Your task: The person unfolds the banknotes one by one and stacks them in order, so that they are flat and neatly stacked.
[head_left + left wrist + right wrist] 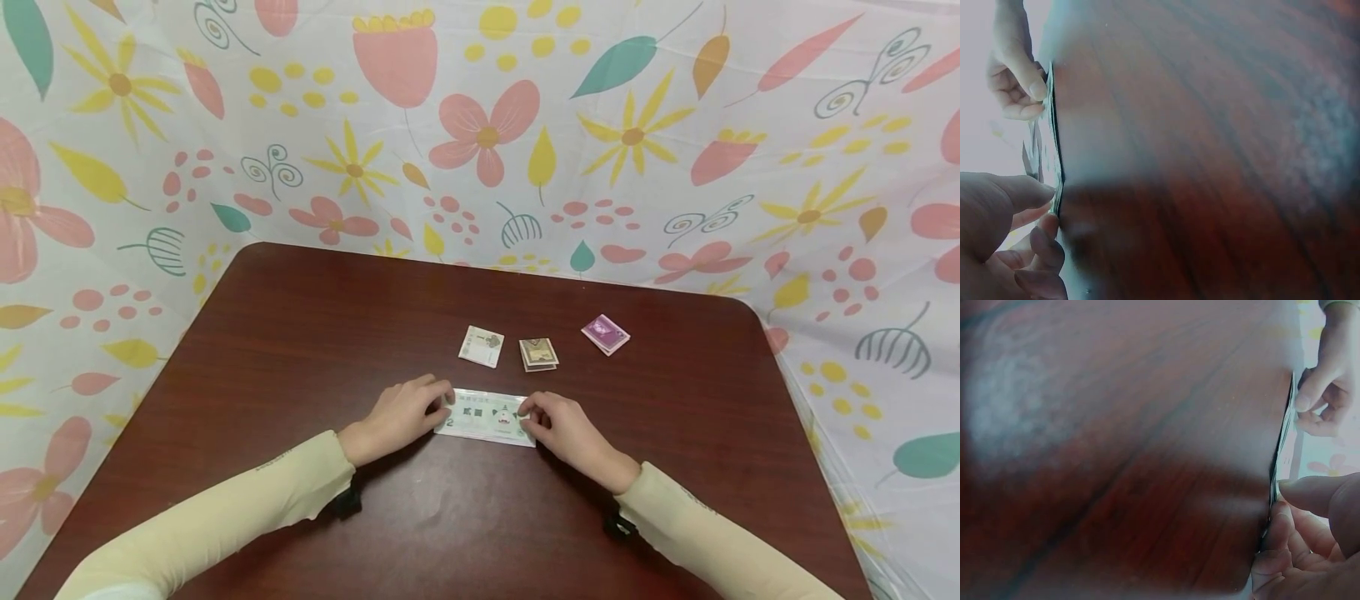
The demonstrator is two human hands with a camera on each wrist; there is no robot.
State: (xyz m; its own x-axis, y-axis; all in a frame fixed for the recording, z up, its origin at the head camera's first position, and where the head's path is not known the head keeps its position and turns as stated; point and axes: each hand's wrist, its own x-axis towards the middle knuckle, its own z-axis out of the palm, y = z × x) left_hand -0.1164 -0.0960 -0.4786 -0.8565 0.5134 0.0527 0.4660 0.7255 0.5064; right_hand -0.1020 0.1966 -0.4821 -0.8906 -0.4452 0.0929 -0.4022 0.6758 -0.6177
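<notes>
A pale green banknote-like paper slip [486, 417], printed with a "2" at its lower left, lies flat and wide before me in the head view. My left hand [400, 417] pinches its left end between thumb and fingers. At the other end, my right hand [567, 429] pinches the slip the same way. Seen edge-on in the left wrist view, the slip [1054, 137] looks like several thin layers, with the left thumb [1029, 192] on top. The right wrist view shows the right thumb [1310, 492] on the layered edge [1282, 444].
Beyond the slip lie three folded paper pieces: a whitish one [481, 347], a brown one [538, 354] and a purple one [606, 334]. All rest on the dark red-brown table [337, 333]. A flower-printed cloth [487, 100] hangs behind and around it.
</notes>
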